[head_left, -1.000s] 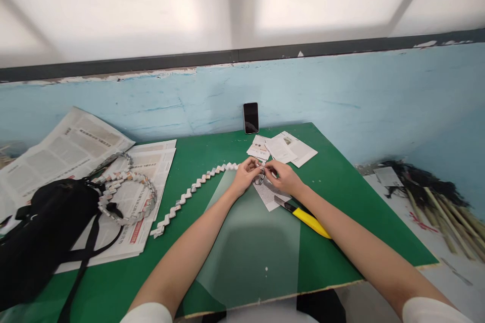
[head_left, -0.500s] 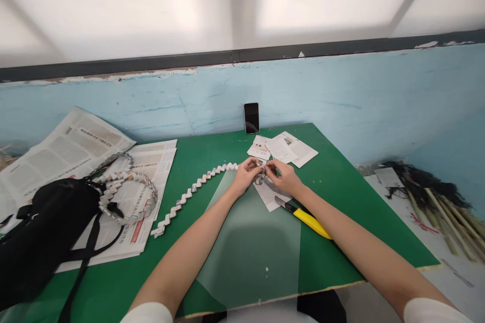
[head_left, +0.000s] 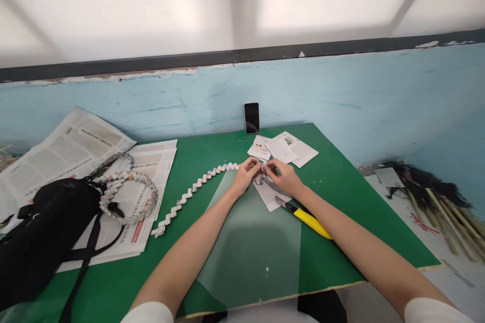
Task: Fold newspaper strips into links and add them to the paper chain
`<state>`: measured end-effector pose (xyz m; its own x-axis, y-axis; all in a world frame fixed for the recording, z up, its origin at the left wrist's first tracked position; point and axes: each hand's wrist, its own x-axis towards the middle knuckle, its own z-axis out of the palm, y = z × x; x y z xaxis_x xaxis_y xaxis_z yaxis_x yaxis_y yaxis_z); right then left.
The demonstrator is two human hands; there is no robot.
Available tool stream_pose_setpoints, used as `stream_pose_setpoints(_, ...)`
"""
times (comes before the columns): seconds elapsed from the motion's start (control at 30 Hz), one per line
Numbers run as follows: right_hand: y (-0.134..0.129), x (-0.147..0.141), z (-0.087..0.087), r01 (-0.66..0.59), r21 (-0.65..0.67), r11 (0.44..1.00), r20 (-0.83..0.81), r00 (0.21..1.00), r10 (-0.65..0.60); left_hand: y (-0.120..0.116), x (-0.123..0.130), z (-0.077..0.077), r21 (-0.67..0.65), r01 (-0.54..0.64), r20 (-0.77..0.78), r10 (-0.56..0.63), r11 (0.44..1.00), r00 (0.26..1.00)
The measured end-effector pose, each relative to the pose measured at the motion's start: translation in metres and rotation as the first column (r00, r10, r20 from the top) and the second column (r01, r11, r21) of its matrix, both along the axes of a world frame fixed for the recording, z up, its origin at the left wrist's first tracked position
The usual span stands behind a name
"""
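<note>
White folded paper forms the zigzag chain point(head_left: 188, 194), which lies from beside the newspapers point(head_left: 163, 161) to the left hand point(head_left: 245, 178), nearer the worktop's point(head_left: 352, 202) back edge. This hand pinches small grey links point(head_left: 260, 179) narrowly; the right hand point(head_left: 283, 176) pinches them also, almost closed.

Your zigzag chain point(head_left: 189, 193) looks like folded printed paper, bumpy along both edges, and the coiled band point(head_left: 152, 194) looks like the same stuff. The newspapers point(head_left: 162, 161) are plain matt newsprint; the loose slips point(head_left: 301, 150) look like thin, smooth paper. Your counter point(head_left: 352, 197) has a smooth green top with a soft sheen, plus a see-through, plastic-looking sheet point(head_left: 246, 262) on it. Knife point(head_left: 311, 222): smooth yellow plastic handle, metal-looking blade. Phone point(head_left: 252, 118) has a glossy black screen. Your bag point(head_left: 56, 207) looks like dull black cloth, and the wall point(head_left: 151, 106) is scuffed blue paint.
</note>
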<state>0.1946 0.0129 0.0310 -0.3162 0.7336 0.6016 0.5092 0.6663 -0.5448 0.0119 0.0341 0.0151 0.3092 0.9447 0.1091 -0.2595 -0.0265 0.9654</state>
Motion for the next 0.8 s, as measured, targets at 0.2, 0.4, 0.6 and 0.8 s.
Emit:
stream_pose_setpoints(0.2, 0.0016, 0.0013, -0.0012, -0.023, 0.110, 0.994, 0.090, 0.996, 0.013, 0.0025, 0.0013, -0.0025, -0.077, -0.001, 0.056, 0.005, 0.997, 0.998)
stream_pose_setpoints(0.4, 0.0003, -0.0004, -0.0019, -0.014, 0.157, 0.988, 0.144, 0.989, -0.009, 0.0025, 0.0016, -0.0015, -0.106, 0.015, 0.095, -0.005, 0.994, 0.995)
stream_pose_setpoints(0.6, -0.0022, -0.0021, 0.0017, 0.030, 0.112, 0.993, 0.138, 0.989, -0.045, 0.0041, 0.0016, -0.0043, -0.097, 0.025, 0.096, -0.016, 0.995, 0.995)
stream_pose_setpoints(0.8, -0.0006, 0.0002, -0.0029, 0.030, 0.130, 0.991, 0.175, 0.983, -0.053, 0.0041, 0.0033, -0.0054, -0.106, -0.004, 0.041, 0.008, 0.994, 0.999)
